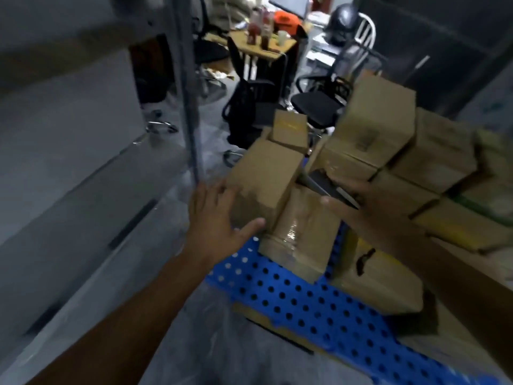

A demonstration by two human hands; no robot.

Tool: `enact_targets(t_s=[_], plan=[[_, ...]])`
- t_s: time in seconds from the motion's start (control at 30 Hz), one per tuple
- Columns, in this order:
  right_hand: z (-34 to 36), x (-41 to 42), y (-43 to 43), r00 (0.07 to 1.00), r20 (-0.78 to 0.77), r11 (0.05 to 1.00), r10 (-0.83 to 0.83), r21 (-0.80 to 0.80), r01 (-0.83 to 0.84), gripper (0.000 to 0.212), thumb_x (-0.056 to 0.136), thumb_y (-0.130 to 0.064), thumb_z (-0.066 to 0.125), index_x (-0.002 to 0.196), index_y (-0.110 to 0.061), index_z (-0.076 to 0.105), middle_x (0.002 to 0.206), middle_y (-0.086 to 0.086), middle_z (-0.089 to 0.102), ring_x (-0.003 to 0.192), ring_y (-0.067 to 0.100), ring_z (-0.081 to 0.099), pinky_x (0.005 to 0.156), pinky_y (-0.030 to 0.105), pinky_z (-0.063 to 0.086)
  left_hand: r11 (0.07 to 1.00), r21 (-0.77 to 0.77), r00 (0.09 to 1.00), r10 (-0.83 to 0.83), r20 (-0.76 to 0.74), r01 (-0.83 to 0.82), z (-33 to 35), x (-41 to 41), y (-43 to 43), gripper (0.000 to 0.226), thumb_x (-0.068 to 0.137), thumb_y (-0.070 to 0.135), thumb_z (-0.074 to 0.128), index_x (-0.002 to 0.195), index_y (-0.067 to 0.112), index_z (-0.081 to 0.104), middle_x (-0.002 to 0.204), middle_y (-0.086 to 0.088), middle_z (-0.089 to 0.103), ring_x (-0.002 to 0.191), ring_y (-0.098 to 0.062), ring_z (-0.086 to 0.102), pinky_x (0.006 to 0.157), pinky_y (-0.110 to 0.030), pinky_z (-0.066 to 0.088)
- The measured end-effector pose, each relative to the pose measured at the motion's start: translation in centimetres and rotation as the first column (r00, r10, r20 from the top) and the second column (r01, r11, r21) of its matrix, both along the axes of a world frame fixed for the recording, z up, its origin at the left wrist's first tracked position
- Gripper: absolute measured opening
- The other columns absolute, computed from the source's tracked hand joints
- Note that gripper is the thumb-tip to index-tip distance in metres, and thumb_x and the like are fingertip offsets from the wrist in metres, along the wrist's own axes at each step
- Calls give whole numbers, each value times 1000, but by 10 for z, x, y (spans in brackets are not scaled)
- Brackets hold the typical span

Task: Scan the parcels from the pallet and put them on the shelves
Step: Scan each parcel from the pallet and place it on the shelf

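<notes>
A blue perforated pallet (pixel 299 295) carries several brown cardboard parcels. My left hand (pixel 216 215) lies against the left side of a tall upright parcel (pixel 263 176), fingers spread and thumb under its lower corner. To its right sits a parcel wrapped in clear tape (pixel 302 232). My right hand (pixel 372 204) grips a dark flat scanner (pixel 330 187), which is held over the stack between the parcels. More parcels (pixel 388 129) are piled at the right. The picture is blurred by motion.
A grey metal shelf unit (pixel 83 162) with its upright post (pixel 188 107) stands at the left. Black office chairs (pixel 249 107) and a cluttered desk (pixel 263 43) are behind the pallet. Plastic sheeting covers the floor (pixel 222 343).
</notes>
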State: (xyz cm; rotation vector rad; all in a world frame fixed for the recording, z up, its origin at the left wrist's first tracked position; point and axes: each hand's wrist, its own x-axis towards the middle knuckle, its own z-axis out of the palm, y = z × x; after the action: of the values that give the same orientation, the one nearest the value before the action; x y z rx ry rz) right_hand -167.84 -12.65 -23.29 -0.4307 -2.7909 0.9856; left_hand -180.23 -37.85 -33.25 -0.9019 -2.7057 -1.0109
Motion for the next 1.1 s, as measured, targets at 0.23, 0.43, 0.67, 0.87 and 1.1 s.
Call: enact_targets(t_s=[0.23,0.43,0.67,0.87,1.1], plan=[[-52,100,52,962,182,977,-205,-20,212,34,94,-41,63,126,-31,64,76,-28,58,70,-21,51,61,7,41,985,-171,998,31,57,-21,-34,-39,70,119,54,105,45,154,44,28,168,-5,14,156,-41,-1,121,-67,14],[-53,133,61,959,202,966,-200,-122,227,43,80,-65,55,122,-61,48,100,-55,50,91,-22,52,77,17,43,996,-28,988,81,-131,-86,-30,-29,73,88,73,74,65,147,27,56,143,-12,49,135,-47,40,103,-59,45],[-57,144,95,936,195,932,-293,-161,325,63,91,-56,61,148,-33,46,150,-15,46,135,12,46,106,35,41,953,294,951,21,-308,75,-3,84,129,74,78,67,75,137,22,66,124,-6,56,117,-35,52,94,-48,49],[-65,183,145,894,226,912,-387,-52,408,66,86,-62,60,143,-29,54,138,-8,59,123,17,57,90,34,47,972,195,961,-79,-264,133,-5,169,206,79,74,70,78,128,13,72,120,-14,66,122,-45,53,102,-60,43],[-71,230,183,899,135,886,-417,-163,435,58,84,-57,65,135,-31,60,128,-14,64,117,11,59,96,36,50,938,344,988,-80,132,30,-13,217,241,76,75,83,65,132,34,65,132,6,55,127,-25,53,104,-53,48]])
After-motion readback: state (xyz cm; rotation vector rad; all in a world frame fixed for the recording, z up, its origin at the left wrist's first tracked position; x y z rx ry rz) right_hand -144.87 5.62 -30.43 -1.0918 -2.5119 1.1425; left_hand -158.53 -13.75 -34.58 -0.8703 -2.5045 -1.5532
